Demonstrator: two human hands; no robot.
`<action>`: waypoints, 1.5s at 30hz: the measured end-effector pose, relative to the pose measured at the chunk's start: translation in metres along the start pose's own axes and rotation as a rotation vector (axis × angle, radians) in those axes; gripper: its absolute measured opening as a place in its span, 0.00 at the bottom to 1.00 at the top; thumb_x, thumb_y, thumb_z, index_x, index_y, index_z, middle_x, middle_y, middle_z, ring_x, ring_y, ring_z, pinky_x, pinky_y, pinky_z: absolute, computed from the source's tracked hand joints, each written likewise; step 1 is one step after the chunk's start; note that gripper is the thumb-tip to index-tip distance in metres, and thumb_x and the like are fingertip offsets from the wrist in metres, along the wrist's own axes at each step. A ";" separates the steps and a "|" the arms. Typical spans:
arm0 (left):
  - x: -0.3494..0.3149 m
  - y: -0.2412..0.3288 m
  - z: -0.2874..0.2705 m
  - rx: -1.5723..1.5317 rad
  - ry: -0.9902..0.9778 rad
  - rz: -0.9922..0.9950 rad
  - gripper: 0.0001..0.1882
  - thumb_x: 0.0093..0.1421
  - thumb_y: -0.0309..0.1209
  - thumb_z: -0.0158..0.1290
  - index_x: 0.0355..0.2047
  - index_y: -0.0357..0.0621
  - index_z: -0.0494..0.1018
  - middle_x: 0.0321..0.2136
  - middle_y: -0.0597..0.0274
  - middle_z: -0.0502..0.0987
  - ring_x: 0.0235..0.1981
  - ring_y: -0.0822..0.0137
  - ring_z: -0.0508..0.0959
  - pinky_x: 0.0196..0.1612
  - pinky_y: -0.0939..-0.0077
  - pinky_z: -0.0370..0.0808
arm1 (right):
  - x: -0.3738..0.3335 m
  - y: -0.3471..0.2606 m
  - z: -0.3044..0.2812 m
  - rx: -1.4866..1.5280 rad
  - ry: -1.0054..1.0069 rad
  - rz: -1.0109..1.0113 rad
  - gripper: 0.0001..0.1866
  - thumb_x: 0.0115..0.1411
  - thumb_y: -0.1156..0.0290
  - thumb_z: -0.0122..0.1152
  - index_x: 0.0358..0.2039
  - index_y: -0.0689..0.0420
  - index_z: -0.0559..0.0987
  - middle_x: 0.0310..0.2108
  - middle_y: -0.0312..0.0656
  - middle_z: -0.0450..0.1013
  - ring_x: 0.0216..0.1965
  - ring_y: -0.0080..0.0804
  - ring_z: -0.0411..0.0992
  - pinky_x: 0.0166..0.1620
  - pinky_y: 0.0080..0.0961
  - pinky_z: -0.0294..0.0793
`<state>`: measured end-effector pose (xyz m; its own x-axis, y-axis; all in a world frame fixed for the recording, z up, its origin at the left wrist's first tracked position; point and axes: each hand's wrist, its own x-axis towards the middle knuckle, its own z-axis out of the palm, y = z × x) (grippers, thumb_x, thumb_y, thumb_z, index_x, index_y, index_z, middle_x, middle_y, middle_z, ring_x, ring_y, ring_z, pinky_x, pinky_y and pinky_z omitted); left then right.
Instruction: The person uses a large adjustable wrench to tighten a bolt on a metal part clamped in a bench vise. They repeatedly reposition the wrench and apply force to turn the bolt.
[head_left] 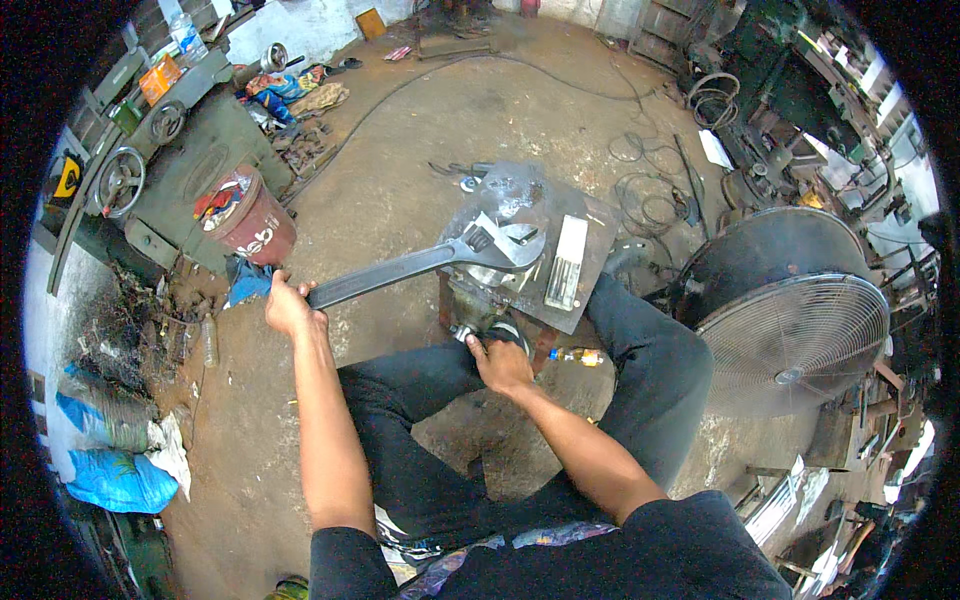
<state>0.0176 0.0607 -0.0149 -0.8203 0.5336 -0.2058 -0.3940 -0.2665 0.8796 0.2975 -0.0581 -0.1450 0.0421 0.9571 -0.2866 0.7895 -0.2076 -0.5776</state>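
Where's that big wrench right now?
In the head view, the wrench sits mostly left of centre, handle in the left hand, head over the metal plate.

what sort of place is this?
Probably a metalworking or repair workshop: a green machine with handwheels, a big adjustable wrench in the left hand, and a large fan.

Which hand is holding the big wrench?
The left hand: its fingers wrap the end of the wrench's long handle. The right hand is off the wrench, lower and farther right, gripping something it partly hides.
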 end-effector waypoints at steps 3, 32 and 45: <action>0.002 -0.001 0.002 -0.005 -0.014 -0.009 0.09 0.56 0.26 0.56 0.21 0.41 0.68 0.14 0.65 0.66 0.12 0.72 0.66 0.23 0.69 0.75 | -0.001 0.004 0.004 -0.004 0.001 -0.001 0.44 0.67 0.36 0.35 0.28 0.68 0.83 0.30 0.66 0.76 0.38 0.63 0.77 0.47 0.53 0.75; 0.034 0.009 0.002 -0.103 -0.336 -0.082 0.04 0.60 0.24 0.53 0.28 0.41 0.70 0.21 0.66 0.68 0.15 0.74 0.60 0.25 0.71 0.66 | -0.013 0.001 0.000 0.042 0.042 -0.012 0.36 0.67 0.41 0.44 0.39 0.68 0.79 0.42 0.67 0.74 0.46 0.61 0.74 0.51 0.50 0.74; -0.220 0.047 -0.156 0.088 -0.324 0.052 0.09 0.53 0.20 0.49 0.21 0.46 0.61 0.20 0.67 0.64 0.24 0.73 0.64 0.32 0.79 0.64 | -0.135 -0.152 -0.034 2.165 -0.752 0.356 0.14 0.64 0.57 0.63 0.39 0.52 0.70 0.31 0.39 0.74 0.38 0.37 0.76 0.41 0.35 0.77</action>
<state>0.1150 -0.1939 0.0047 -0.6584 0.7522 -0.0249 -0.3061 -0.2373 0.9219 0.1930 -0.1487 0.0076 -0.5726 0.7359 -0.3613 -0.7915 -0.6111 0.0097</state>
